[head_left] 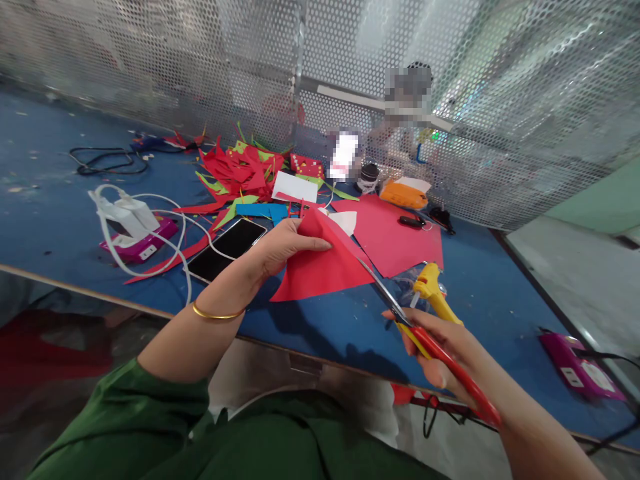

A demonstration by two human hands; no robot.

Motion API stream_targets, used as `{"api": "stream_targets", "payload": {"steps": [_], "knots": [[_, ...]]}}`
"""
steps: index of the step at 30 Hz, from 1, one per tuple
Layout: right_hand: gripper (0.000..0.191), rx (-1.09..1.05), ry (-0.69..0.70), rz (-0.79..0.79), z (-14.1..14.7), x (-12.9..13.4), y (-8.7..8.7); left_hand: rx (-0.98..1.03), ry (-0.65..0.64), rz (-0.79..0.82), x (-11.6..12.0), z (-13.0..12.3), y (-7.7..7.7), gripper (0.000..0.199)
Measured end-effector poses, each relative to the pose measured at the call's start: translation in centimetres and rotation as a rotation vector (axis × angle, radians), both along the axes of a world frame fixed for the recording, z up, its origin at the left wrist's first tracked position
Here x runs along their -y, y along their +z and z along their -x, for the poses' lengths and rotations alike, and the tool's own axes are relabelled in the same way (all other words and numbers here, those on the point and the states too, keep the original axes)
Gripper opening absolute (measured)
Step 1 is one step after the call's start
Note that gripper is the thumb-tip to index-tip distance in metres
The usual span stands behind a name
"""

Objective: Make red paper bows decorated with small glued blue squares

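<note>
My left hand (287, 245) pinches a sheet of red paper (327, 270) near its upper left, thumb on top, holding it above the table. In my right hand (440, 343) are scissors (453, 367) with red and yellow handles. Their blades point up and left and meet the paper's right edge; I cannot tell how far apart the blades are. Behind the held piece lies a larger red sheet (400, 237), with a black key fob (412, 222) on it. A yellow glue gun (434, 290) rests just beyond my right hand.
Red and green paper scraps (240, 170) are heaped at the back. A dark-screened phone (227, 250) and white chargers on a purple power strip (145, 241) sit to the left. Another purple box (580, 367) is far right. A perforated metal screen (240, 73) borders the blue table (45, 220).
</note>
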State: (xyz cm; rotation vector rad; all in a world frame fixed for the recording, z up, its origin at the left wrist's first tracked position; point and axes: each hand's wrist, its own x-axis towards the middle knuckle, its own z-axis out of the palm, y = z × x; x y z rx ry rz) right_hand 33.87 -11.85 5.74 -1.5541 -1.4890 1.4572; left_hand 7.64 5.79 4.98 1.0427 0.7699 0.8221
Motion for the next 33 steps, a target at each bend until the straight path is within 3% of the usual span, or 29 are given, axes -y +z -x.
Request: {"api": "stream_targets", "payload": {"steps": [3,9,15,21,33], "knots": [[0.069,-0.027,-0.013,0.041,0.2,-0.1,0.0,0.000,-0.014,0.000,0.2,-0.3,0.0,0.028],[0.098,0.015,0.034,-0.022,0.4,-0.5,0.0,-0.028,-0.053,-0.006,0.4,-0.6,-0.3,0.029],[0.088,0.121,0.064,-0.212,0.3,-0.8,-0.8,-0.024,-0.058,-0.014,0.3,-0.5,-0.5,0.027],[0.089,0.118,0.063,-0.185,0.0,-0.9,-2.0,-0.033,-0.058,-0.016,0.1,-0.4,-0.5,0.028],[0.070,0.210,0.056,-0.213,0.0,-1.0,-1.8,-0.037,-0.089,-0.001,0.0,-0.3,-0.5,0.030]]}}
